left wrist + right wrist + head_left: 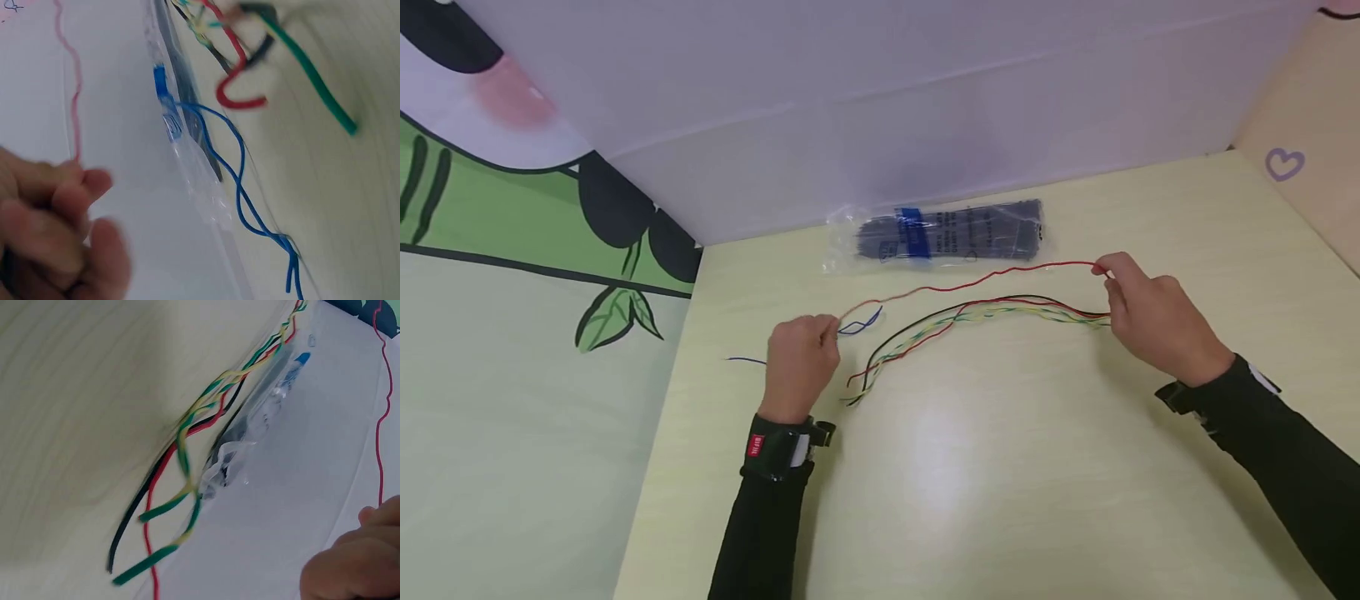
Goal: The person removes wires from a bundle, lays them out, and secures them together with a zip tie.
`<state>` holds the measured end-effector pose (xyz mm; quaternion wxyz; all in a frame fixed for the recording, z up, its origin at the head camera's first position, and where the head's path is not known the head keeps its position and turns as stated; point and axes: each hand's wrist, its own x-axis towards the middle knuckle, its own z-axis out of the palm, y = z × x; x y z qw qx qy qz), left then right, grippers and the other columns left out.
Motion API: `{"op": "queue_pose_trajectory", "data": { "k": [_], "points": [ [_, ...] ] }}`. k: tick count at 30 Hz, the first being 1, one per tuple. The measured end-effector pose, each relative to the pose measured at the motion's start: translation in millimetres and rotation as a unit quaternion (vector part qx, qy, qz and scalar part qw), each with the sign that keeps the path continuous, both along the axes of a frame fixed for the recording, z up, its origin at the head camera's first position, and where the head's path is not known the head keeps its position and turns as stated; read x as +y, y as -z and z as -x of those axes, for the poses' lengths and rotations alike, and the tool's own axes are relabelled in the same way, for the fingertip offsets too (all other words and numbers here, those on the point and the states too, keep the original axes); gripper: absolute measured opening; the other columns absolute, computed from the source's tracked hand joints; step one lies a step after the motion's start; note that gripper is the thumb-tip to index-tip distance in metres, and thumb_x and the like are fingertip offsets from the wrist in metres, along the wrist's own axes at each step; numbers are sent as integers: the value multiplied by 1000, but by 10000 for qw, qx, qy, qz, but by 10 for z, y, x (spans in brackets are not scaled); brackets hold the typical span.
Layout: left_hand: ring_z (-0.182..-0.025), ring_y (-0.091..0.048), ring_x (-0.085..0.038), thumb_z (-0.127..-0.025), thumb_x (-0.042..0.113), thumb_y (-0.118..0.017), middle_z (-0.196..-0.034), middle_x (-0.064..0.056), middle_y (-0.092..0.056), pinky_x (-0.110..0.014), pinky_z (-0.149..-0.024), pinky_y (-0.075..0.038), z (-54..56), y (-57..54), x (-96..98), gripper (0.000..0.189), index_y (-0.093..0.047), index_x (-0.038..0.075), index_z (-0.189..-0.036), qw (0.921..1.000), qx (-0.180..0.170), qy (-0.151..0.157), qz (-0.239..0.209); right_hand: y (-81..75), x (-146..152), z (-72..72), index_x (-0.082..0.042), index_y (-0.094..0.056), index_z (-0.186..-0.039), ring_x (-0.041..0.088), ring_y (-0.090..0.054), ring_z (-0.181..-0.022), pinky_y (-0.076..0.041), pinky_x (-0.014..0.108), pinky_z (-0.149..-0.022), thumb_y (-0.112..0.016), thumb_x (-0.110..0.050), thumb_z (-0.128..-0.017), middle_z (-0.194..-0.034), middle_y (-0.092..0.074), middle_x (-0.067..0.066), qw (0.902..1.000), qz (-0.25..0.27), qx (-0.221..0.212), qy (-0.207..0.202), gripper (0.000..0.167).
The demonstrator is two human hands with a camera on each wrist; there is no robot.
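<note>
One red wire stretched above one pale table, between two pinching hands.
The left hand pinches its left side, the right hand its right, the wire wavy between them; one bundle of wires lies on the table below, showing one black, one red and two green-and-yellow ends in the right wrist view; blue strands, one wire or two I cannot tell, lie near the left hand; one clear bag of dark strips rests behind, beside one pale wall.
</note>
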<state>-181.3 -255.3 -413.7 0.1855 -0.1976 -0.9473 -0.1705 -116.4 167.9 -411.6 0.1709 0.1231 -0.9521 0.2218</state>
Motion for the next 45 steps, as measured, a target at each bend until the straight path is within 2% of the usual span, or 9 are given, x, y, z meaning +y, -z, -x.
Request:
{"op": "queue_pose_trajectory", "data": {
  "k": [3, 8, 12, 17, 22, 27, 32, 39, 45],
  "points": [
    [-48, -43, -13, -93, 12, -62, -52, 1, -48, -25, -43, -30, -46, 47, 114, 26, -67, 11, -67, 9954, -700, 366, 546, 86, 61, -23, -4, -51, -119, 8, -21, -41, -22, 25, -45, -40, -3, -99, -48, -34, -4, 9994, -194, -61, 291, 23],
    [-49, -41, -14, -89, 9, -61, -54, 4, -46, -26, -40, -26, -63, 155, 233, 26, -65, 17, -64, 9873, -1124, 172, 1111, 271, 112, -18, -1, -57, -108, 12, -29, -43, -21, 27, -42, -55, -4, -94, -47, -38, -3, 9961, -769, 92, 431, 15],
    [-47, -44, -16, -90, 11, -61, -53, 1, -50, -28, -38, -26, -85, 202, 297, 23, -67, 13, -68, 9900, -798, -66, 1158, 345, 85, 25, 1, -58, -100, 15, -32, -45, -23, 28, -43, -58, -6, -94, -49, -39, 0, 9952, -827, 194, 491, 9],
    [-45, -48, -20, -94, 15, -58, -49, -3, -49, -28, -40, -27, -115, 192, 369, 26, -63, 7, -70, 9950, -43, -469, 882, 302, -24, 63, 1, -53, -81, 12, -22, -45, -16, 27, -46, -53, 3, -89, -48, -28, -2, 9899, -1129, 850, 126, 8],
    [-44, -46, -20, -95, 16, -57, -49, -4, -49, -28, -40, -26, -160, 184, 448, 23, -66, 4, -76, 9933, -161, -497, 1034, 255, -98, 59, -6, -38, -64, 11, -18, -49, -11, 26, -47, -49, 11, -79, -50, -24, -3, 9845, -1463, 964, -19, 26],
    [-44, -45, -21, -90, 11, -59, -49, -4, -50, -30, -40, -26, -179, 209, 436, 20, -66, 5, -73, 9885, -239, -479, 1416, 289, -63, 75, -2, -45, -66, 18, -33, -46, -20, 29, -39, -48, 12, -80, -54, -38, 8, 9876, -1536, 117, 314, 20],
    [-46, -47, -20, -90, 12, -62, -53, -3, -54, -29, -41, -29, -182, 253, 425, 17, -71, 7, -76, 9846, -548, -429, 1606, 349, -50, 136, 8, -57, -80, 30, -54, -56, -40, 39, -37, -52, 14, -83, -66, -53, 19, 9844, -1676, -515, 177, 8],
    [-48, -46, -19, -89, 14, -63, -50, -2, -51, -30, -42, -29, -199, 267, 413, 23, -69, 7, -68, 9814, -773, -421, 1704, 377, -82, 187, 10, -54, -85, 31, -52, -60, -43, 39, -41, -60, 11, -82, -70, -52, 21, 9916, -1289, 58, -127, 7],
    [-51, -50, -20, -96, 35, -60, -53, 0, -51, -30, -43, -31, -146, -13, 188, 36, -70, 11, -71, 9815, -1464, -475, 1137, 354, -115, 157, 12, -55, -86, 34, -50, -71, -45, 40, -45, -67, 7, -79, -80, -51, 25, 9928, -1106, 406, -227, 14]
  ]
}}
